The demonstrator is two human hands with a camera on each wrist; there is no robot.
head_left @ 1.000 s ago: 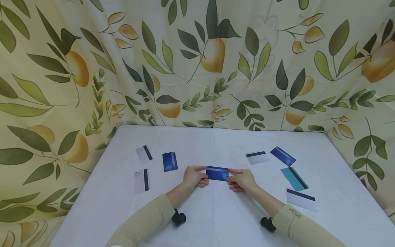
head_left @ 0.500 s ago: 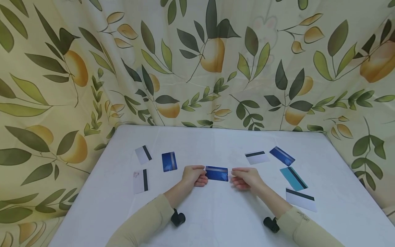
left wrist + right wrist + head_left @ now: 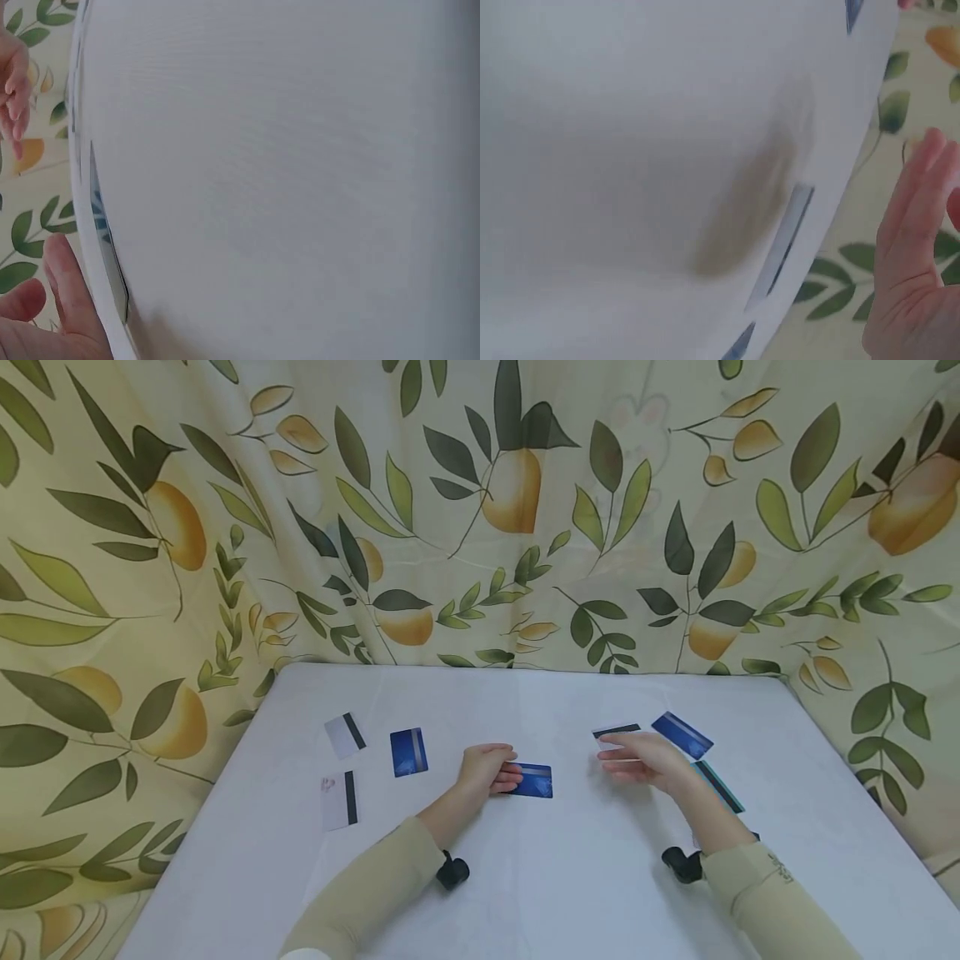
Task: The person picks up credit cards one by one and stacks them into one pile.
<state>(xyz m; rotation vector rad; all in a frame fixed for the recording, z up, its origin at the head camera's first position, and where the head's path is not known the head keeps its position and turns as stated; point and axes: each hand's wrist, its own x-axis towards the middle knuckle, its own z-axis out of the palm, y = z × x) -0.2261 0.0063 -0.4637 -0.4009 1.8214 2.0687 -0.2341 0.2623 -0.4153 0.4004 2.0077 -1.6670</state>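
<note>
A blue card point(image 3: 536, 781) with a grey stripe lies flat in the middle of the white table. My left hand point(image 3: 483, 768) hovers over its left end and covers part of it; in the left wrist view the hand's fingers point(image 3: 71, 289) are extended, with the thumb apart. Over to the right, my right hand point(image 3: 647, 758) is above a white card point(image 3: 617, 730) with a black stripe and hides most of it. The right wrist view shows that hand's fingers point(image 3: 915, 210) straight and raised over the tabletop, with that white card point(image 3: 784, 244) below.
On the left lie two white striped cards point(image 3: 345, 735) and a blue card point(image 3: 408, 752). Another blue card point(image 3: 682, 735) and a teal card point(image 3: 722, 787) lie on the right, the teal one partly behind my forearm. A leaf-and-fruit patterned curtain point(image 3: 465, 568) hangs behind the table point(image 3: 517, 702).
My right hand has let go of the middle blue card and moved right, over the white card. The left hand has shifted slightly right, over the blue card's left end.
</note>
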